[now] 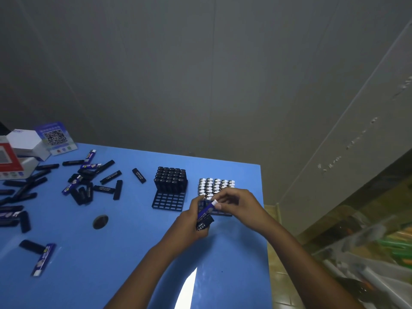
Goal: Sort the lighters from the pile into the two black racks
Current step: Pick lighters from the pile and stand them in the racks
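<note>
Two black racks stand on the blue table [133,253]. The left rack [169,202] holds several black lighters in its back rows. The right rack [215,186] holds several white-topped lighters and is partly hidden by my hands. My left hand [191,226] grips a small bundle of lighters [204,224], black and blue. My right hand [236,204] pinches the white top of a blue lighter [206,209] that sticks up from that bundle, just in front of the right rack. The pile of lighters [87,181] lies scattered across the table's left side.
White and red boxes [20,152] and a QR-code card [55,137] sit at the table's far left corner. A round dark hole [100,221] is in the tabletop. The table's right edge drops to a tiled floor beside bins of coloured items [379,253].
</note>
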`<move>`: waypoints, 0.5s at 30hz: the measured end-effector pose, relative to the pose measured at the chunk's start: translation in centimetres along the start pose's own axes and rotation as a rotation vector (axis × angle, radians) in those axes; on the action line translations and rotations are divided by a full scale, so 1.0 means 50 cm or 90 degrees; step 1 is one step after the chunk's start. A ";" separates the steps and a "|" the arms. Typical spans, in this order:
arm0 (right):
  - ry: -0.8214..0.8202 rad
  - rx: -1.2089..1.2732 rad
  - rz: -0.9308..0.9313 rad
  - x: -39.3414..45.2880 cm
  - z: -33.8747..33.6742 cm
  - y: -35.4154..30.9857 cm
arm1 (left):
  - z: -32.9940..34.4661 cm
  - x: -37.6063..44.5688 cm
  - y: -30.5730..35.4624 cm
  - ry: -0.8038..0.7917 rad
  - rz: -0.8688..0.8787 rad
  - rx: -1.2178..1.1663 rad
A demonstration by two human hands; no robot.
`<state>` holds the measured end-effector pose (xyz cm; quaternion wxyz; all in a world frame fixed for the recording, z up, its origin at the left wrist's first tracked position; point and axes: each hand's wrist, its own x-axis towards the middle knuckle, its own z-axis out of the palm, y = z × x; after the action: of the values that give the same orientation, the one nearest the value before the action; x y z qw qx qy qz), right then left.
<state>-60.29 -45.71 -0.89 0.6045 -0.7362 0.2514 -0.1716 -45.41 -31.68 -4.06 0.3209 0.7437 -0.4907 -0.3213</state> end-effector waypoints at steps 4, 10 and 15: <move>0.019 -0.049 -0.031 0.007 -0.009 0.002 | -0.006 0.001 -0.003 -0.004 -0.015 -0.002; 0.045 -0.015 -0.002 0.011 -0.048 0.013 | -0.018 -0.006 -0.009 0.005 -0.033 -0.006; 0.074 -0.085 0.010 0.013 -0.069 0.035 | -0.021 -0.005 -0.013 -0.004 -0.043 -0.009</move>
<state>-61.94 -49.09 -1.89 0.5399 -0.7616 0.3028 -0.1919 -44.30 -31.09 -3.91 0.3137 0.7565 -0.4643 -0.3373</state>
